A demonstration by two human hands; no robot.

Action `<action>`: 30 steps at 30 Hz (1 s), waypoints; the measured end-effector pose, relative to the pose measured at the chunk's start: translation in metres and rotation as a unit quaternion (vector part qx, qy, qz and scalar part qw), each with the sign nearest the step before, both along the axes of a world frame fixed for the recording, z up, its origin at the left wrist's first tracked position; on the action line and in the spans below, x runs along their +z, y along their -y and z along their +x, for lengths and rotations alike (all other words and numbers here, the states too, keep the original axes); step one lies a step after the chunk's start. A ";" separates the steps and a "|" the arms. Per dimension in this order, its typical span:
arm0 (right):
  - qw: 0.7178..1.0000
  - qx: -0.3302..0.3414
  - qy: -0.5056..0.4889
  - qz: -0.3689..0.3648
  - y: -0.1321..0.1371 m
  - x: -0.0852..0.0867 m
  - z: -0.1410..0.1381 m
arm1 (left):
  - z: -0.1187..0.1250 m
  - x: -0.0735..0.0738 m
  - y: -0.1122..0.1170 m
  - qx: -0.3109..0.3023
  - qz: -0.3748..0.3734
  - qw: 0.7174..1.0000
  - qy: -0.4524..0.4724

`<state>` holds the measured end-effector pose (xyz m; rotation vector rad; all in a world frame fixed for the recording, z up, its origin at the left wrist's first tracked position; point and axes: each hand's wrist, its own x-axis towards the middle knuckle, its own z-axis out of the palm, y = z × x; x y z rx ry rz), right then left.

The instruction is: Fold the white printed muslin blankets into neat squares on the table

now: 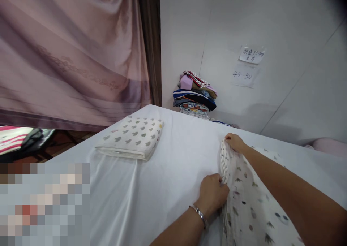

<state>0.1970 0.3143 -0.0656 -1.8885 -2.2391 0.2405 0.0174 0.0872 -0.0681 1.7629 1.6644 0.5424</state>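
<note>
A white cloth printed with small animals [249, 199] lies on the white table [173, 159] at the right, its left edge folded into layers. My left hand [213, 193], with a bracelet on the wrist, pinches that folded edge near me. My right hand [234, 142] grips the same edge at its far end, fingers curled over the cloth. A second cloth, folded and printed with grey shapes [132, 137], rests on the table to the left, away from both hands.
A stack of folded coloured clothes [195, 96] stands against the white wall behind the table. Two paper notes [248, 65] are stuck on the wall. A pink curtain [70, 54] hangs at the left. A blurred patch covers the lower left corner.
</note>
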 end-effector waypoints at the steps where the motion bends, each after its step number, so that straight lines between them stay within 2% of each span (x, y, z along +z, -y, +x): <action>1: 1.000 0.001 -0.002 -0.004 0.000 -0.001 0.000 | 0.000 0.000 0.000 0.001 0.000 1.000 0.000; 12: 0.999 0.032 -0.002 -0.009 0.002 -0.005 -0.001 | 0.000 0.002 -0.001 0.002 0.001 1.000 -0.001; 19: 0.999 0.028 -0.025 0.012 0.009 -0.008 0.007 | 0.000 -0.001 -0.001 0.004 0.008 1.000 0.003; 30: 0.996 0.017 -0.084 0.025 0.013 -0.007 0.004 | 0.000 -0.004 0.000 0.002 0.008 1.000 0.002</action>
